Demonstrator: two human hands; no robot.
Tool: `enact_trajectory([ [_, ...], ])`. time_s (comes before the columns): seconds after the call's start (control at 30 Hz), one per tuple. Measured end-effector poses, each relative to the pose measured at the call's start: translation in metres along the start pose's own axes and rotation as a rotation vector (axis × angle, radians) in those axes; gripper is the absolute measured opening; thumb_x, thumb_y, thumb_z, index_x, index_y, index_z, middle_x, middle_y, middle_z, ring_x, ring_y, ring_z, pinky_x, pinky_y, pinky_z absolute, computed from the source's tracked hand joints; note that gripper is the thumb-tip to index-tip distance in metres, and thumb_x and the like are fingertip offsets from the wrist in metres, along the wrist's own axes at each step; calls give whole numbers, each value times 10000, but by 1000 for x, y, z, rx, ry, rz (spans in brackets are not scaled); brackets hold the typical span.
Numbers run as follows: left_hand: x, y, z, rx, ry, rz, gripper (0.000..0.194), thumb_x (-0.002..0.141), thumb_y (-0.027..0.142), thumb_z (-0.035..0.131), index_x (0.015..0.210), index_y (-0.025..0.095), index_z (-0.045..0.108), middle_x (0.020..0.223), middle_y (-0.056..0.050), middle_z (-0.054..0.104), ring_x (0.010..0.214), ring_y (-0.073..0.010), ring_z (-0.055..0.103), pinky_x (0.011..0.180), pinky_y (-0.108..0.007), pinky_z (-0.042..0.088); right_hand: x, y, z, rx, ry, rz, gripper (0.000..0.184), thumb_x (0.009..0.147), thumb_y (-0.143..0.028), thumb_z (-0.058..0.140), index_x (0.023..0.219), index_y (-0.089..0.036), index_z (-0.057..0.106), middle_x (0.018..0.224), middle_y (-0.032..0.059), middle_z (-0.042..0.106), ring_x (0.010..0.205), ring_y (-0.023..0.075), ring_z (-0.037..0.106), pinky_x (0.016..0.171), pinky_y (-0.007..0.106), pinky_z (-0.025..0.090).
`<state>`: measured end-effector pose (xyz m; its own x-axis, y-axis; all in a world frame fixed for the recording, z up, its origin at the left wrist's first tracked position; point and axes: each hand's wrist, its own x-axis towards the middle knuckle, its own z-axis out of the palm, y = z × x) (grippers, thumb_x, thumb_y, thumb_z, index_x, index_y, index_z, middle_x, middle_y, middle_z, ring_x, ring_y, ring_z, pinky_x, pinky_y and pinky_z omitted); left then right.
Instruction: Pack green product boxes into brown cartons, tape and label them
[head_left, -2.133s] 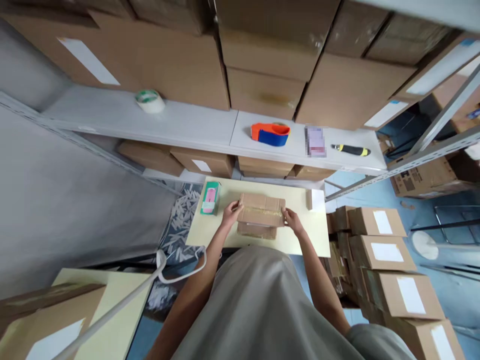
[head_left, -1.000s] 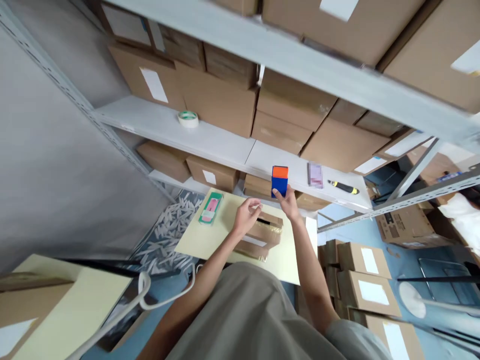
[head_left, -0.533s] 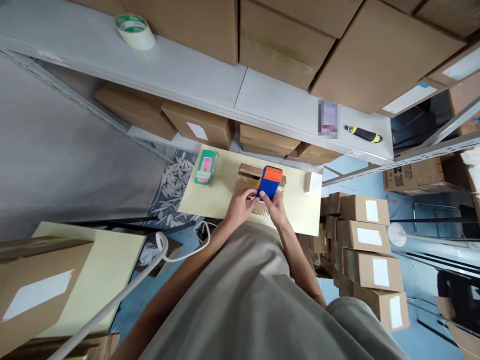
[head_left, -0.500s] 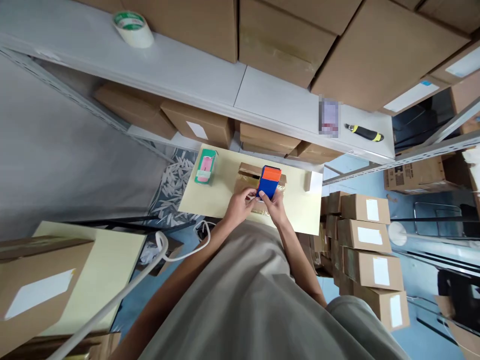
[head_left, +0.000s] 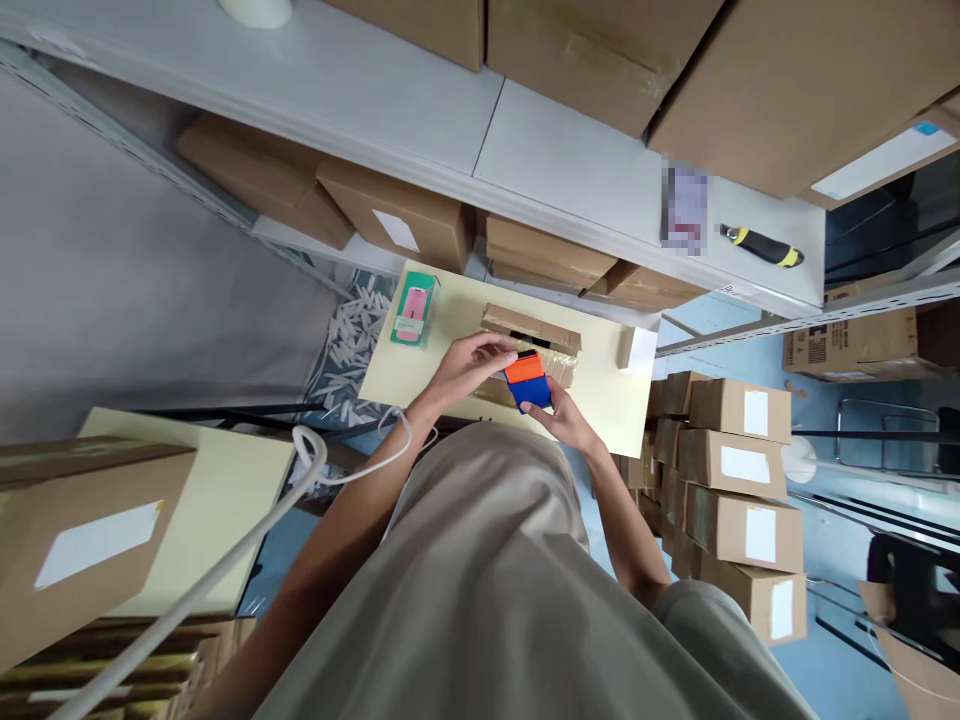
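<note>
A small blue box with an orange band (head_left: 525, 369) and a black top end is tilted in front of me, low over the table. My right hand (head_left: 564, 415) grips its lower right part, thumb across the blue face. At the upper left corner, the fingertips of my left hand (head_left: 469, 368) pinch the box by its black end; the exact contact is partly hidden. Behind the box lies an open brown cardboard carton (head_left: 551, 335) with clear tape on it. On the table's left stands a green package with a pink front (head_left: 412, 312).
The pale yellow table (head_left: 600, 410) also bears a white box (head_left: 639, 350) at right. Above it, a grey shelf (head_left: 405, 120) holds cartons and a black-yellow utility knife (head_left: 763, 246). Stacked cartons (head_left: 739, 470) stand at right. A white cable (head_left: 375, 478) runs near my left arm.
My left hand has moved from the box's lower left side up to its black top end. The box has come down toward me and tilted, uncovering more of the carton behind.
</note>
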<state>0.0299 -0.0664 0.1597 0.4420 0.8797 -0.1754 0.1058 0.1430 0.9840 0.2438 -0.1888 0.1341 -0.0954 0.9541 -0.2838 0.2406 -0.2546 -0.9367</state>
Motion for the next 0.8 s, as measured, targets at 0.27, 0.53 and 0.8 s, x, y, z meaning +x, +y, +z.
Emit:
enact_trajectory([
  [0.27, 7, -5, 3, 5, -15, -1, 517, 821, 689, 865, 996, 203, 841, 1023, -91, 845, 936, -246, 768, 844, -356, 621, -8, -9, -18, -141, -41, 0, 461, 970, -551, 724, 1260, -204, 632, 1104, 70, 753, 930, 244, 674, 881, 395, 573],
  [0.53, 7, -20, 6, 49, 46, 49, 483, 845, 689, 827, 903, 210, 796, 914, -59, 817, 838, -214, 740, 768, -322, 600, 3, -17, -30, -272, -64, 30, 543, 986, -706, 676, 1164, -194, 697, 884, 19, 728, 739, 192, 608, 698, 316, 494],
  [0.8, -2, -42, 17, 11, 209, 18, 360, 867, 567, 808, 881, 209, 776, 858, -45, 788, 790, -199, 720, 762, -319, 587, 10, -41, -55, -443, -201, 99, 548, 995, -774, 663, 982, -227, 703, 767, 33, 754, 662, 202, 662, 616, 300, 480],
])
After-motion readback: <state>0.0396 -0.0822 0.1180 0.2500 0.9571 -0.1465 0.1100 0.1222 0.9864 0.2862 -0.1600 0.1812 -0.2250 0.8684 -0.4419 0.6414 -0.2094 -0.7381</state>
